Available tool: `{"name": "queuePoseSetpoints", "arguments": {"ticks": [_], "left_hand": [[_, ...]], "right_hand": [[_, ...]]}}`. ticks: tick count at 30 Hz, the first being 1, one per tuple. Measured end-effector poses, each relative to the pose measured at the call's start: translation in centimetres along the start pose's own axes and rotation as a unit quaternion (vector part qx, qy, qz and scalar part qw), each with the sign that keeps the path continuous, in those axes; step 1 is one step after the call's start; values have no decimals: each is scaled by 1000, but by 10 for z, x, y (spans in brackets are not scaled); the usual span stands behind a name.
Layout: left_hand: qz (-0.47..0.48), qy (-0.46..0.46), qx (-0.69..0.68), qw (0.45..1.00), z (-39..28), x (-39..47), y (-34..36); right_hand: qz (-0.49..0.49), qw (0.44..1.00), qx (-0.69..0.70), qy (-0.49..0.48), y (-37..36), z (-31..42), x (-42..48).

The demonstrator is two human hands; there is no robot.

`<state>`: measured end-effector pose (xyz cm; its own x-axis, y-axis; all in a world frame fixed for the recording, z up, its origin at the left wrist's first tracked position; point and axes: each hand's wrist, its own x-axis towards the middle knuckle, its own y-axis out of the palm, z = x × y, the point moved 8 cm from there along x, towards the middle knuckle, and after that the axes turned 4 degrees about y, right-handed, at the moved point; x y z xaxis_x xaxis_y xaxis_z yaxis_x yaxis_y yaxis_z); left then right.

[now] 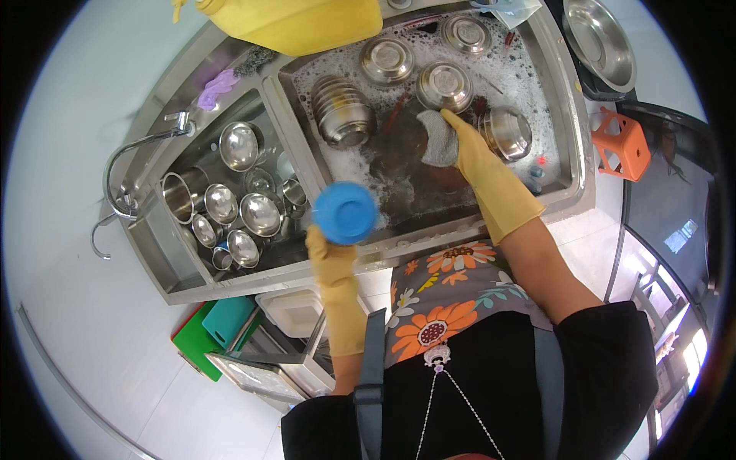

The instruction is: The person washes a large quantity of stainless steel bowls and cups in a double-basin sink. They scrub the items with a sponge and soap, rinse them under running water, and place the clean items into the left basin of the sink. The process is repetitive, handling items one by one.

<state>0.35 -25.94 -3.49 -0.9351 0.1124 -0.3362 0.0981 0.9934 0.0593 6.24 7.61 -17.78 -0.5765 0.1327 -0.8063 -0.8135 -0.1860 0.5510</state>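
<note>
My left hand (330, 256), in a yellow rubber glove, grips a blue bowl or cup (345, 213), its round base facing up and slightly blurred. It hangs over the rim between the two sink basins. My right hand (468, 141), gloved alike, holds a grey scouring pad (440, 139) above the soapy water of the right basin (414, 184). Just beyond the pad an upside-down steel bowl (444, 85) sits in the suds. A tilted stack of steel bowls (343, 112) lies to the left, and another steel bowl (509, 133) leans close beside my right glove.
The left basin (270, 95) holds several steel bowls (261, 214) and cups. A chrome faucet (132, 146) arches at its far left. A yellow plastic container (299, 23) stands behind the sink. An orange stool (627, 146) and a steel basin (601, 43) are at the right.
</note>
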Motion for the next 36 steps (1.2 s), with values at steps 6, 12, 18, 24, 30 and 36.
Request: {"name": "queuePoseSetpoints", "arguments": {"ticks": [6, 12, 18, 24, 30, 36], "left_hand": [[-177, 76, 117, 974, -65, 1, -63], [-235, -33, 229, 944, -21, 11, -103], [-163, 51, 236, 957, -41, 33, -9], [71, 94, 225, 967, -32, 59, 142], [224, 322, 328, 859, -46, 85, 264], [342, 264, 344, 833, -23, 112, 317]], "right_hand": [[8, 992, 123, 1, 19, 30, 5], [-11, 990, 130, -55, 27, 50, 3], [-44, 978, 17, -204, 2, 93, 9], [-13, 888, -306, -343, 62, 90, -55], [-49, 933, -304, -187, 32, 45, -35], [-85, 939, -245, -225, 62, 67, -58]]}}
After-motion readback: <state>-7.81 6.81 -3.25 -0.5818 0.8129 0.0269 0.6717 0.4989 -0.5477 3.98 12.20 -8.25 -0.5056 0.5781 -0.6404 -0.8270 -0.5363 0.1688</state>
